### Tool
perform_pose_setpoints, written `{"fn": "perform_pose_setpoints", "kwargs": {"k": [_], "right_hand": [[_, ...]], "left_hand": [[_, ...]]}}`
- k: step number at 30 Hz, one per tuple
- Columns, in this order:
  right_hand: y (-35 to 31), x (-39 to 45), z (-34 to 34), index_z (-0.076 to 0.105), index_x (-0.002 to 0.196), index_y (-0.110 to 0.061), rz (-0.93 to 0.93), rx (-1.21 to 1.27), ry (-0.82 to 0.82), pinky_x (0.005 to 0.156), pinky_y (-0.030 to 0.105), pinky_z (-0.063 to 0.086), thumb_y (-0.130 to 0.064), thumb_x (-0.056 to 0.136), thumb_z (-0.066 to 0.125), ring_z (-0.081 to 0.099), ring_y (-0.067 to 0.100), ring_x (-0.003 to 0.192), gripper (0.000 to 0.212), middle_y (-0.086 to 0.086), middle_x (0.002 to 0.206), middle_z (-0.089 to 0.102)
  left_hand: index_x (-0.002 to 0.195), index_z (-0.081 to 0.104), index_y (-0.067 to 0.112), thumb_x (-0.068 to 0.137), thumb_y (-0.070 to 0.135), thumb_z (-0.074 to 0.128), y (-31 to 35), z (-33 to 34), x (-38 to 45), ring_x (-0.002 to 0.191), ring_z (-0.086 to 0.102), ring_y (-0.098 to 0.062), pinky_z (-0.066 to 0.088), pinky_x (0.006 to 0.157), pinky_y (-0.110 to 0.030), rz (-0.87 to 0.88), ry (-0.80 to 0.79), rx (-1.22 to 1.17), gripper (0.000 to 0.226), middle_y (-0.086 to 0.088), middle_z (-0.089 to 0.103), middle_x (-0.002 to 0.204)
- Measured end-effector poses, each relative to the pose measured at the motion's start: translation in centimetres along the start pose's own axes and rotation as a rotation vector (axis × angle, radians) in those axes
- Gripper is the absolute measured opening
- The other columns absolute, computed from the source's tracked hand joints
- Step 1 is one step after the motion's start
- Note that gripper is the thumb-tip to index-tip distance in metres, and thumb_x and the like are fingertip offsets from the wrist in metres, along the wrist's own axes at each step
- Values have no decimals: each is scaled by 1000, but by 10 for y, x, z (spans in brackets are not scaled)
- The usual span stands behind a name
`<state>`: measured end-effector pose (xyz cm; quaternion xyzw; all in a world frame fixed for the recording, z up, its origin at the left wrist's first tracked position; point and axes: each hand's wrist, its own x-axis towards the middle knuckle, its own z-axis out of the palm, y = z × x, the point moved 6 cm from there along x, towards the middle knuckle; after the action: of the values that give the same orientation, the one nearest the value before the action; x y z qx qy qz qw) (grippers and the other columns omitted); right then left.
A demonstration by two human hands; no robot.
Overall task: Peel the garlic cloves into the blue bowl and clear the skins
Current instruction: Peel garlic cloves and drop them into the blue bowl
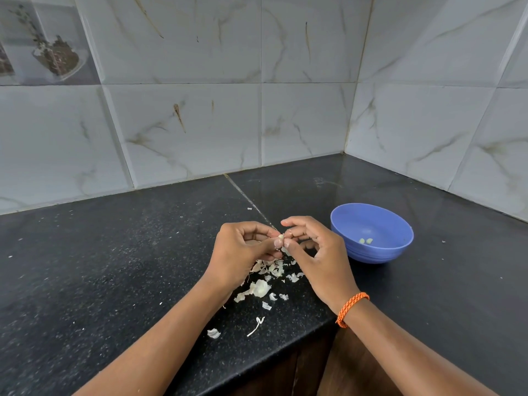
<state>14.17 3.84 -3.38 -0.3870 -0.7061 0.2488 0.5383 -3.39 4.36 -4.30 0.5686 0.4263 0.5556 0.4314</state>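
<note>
Garlic clove, small and pale [281, 237], pinched between left hand [243, 250] and right hand [317, 252], just left of round blue plastic bowl [400, 247]. Mid-peel; next probably strip skin, drop clove in.

The garlic clove [281, 238] is mostly hidden between both hands' fingertips; the picture tile [40, 41] is cut off at left.
</note>
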Motion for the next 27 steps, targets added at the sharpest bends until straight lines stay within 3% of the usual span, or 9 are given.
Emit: {"fn": "perform_pose_setpoints", "kwargs": {"k": [9, 13, 18, 22, 27], "right_hand": [[8, 1, -1, 81, 114, -19, 49, 98, -13, 89, 31, 63, -10, 98, 76, 76, 11, 104, 19, -12, 104, 81], [6, 1, 1, 81, 113, -19, 49, 100, -33, 88, 25, 62, -8, 95, 78, 77, 10, 101, 22, -10, 102, 81], [11, 5, -6, 80, 109, -17, 79, 185, 31, 85, 24, 61, -3, 94, 78, 77, 13, 96, 20, -6, 99, 81], [15, 5, -7, 79, 109, -14, 128, 262, 40, 82, 28, 62, -5, 95, 78, 78, 16, 95, 17, -2, 100, 82], [14, 6, -5, 79, 109, -12, 124, 257, 24, 78, 24, 60, -6, 95, 77, 79, 16, 92, 15, -2, 99, 82]], "left_hand": [[95, 80, 0, 90, 5, 84, -2, -1, 1, 75, 80, -33, 68, 73, -36, 23, 25, 9, 8, -21, 79, 81], [98, 80, 3, 97, 4, 78, -3, 1, 2, 75, 80, -30, 67, 72, -33, 43, 19, 40, 2, -16, 80, 81], [107, 84, 16, 106, 0, 65, -3, 2, 1, 76, 81, -34, 68, 69, -39, 43, 6, 98, 26, -9, 83, 94], [117, 83, 22, 100, 7, 76, 0, 2, -2, 72, 80, -37, 66, 66, -39, 35, 19, 85, 24, -9, 82, 96], [113, 84, 18, 95, 14, 83, 4, 3, -5, 72, 81, -33, 68, 72, -47, 60, 25, 126, 18, -4, 84, 97]]}}
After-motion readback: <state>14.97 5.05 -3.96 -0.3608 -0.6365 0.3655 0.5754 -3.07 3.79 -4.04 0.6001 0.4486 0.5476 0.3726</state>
